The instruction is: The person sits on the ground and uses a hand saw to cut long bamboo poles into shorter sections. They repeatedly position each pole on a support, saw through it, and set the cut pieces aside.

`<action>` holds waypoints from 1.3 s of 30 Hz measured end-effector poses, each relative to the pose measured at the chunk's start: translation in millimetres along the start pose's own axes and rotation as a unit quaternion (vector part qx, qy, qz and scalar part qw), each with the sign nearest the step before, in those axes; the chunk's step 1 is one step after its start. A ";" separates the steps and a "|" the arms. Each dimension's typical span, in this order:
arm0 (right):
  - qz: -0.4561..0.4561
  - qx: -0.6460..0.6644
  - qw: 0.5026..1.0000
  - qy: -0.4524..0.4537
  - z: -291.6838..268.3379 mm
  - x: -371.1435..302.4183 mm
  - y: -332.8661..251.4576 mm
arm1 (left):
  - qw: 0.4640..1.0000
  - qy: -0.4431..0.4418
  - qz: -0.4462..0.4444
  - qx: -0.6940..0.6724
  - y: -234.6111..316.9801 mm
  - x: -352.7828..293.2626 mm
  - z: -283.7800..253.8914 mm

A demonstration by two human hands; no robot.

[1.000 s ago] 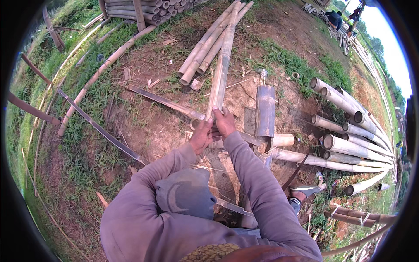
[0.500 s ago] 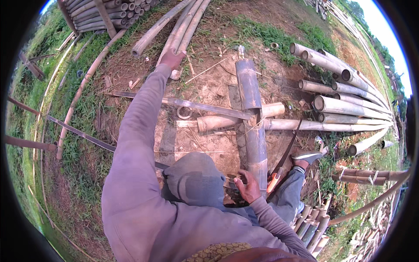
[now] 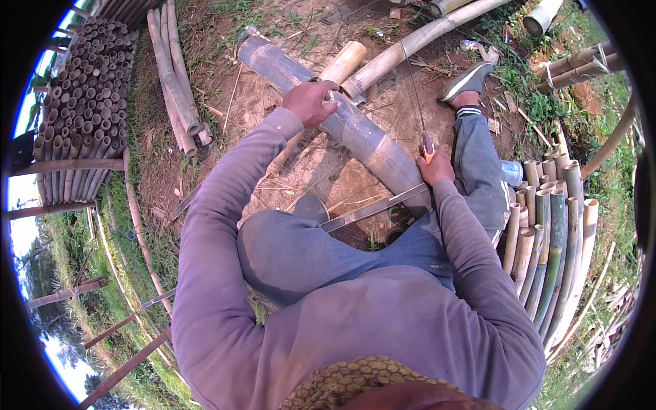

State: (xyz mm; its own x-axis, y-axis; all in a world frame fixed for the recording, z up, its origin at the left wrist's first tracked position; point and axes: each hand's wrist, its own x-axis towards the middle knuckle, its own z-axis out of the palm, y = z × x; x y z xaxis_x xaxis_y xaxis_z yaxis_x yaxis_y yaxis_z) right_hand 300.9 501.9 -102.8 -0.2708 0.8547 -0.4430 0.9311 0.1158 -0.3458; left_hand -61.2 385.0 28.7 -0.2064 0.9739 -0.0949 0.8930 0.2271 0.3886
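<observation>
A thick greyish bamboo pole [image 3: 369, 143] lies slantwise on the ground in front of me, with a cut-out partway along it. My left hand [image 3: 311, 104] is over that pole beside the cut-out, its fingers curled against the bamboo. In my right hand [image 3: 439, 168] is a handsaw [image 3: 428, 147], gripped by its orange handle. Its thin blade points away from me, right of the pole. Under the thick pole runs a thinner pale bamboo piece [image 3: 345, 60], partly hidden by my left hand. A long flat strip [image 3: 376, 208] crosses the near end of the thick pole.
A long bamboo pole [image 3: 424, 44] stretches to the far right. Loose poles [image 3: 174, 78] lie at the far left, by a large bamboo stack [image 3: 85, 102]. Upright cut bamboo lengths [image 3: 547, 232] stand at my right, behind my outstretched leg [image 3: 475, 157].
My view has turned. My left hand has left the far loose poles and come to the thick bamboo pole. My right hand has taken hold of the handsaw, which lay beside the pole.
</observation>
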 end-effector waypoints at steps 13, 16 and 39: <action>0.049 0.589 0.806 -0.036 15.0 64.9 43.8 | 0.978 -0.065 -0.131 0.151 37.4 186.0 115.2; -0.022 0.490 0.871 0.013 36.0 70.3 52.4 | 0.972 -0.106 -0.165 0.126 24.0 203.2 126.7; -0.159 0.534 0.819 0.138 -36.8 69.8 -11.9 | 0.871 0.159 -0.312 0.346 -30.6 -377.2 -31.7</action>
State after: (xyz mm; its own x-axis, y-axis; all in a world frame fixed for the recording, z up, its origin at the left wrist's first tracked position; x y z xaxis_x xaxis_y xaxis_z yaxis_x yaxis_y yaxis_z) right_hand 279.9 578.7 -99.1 -0.2553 0.9661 -0.0372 0.0388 -0.0282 -0.9988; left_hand -23.3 10.9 81.6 -0.7392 0.6395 0.2114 0.5726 0.7620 -0.3025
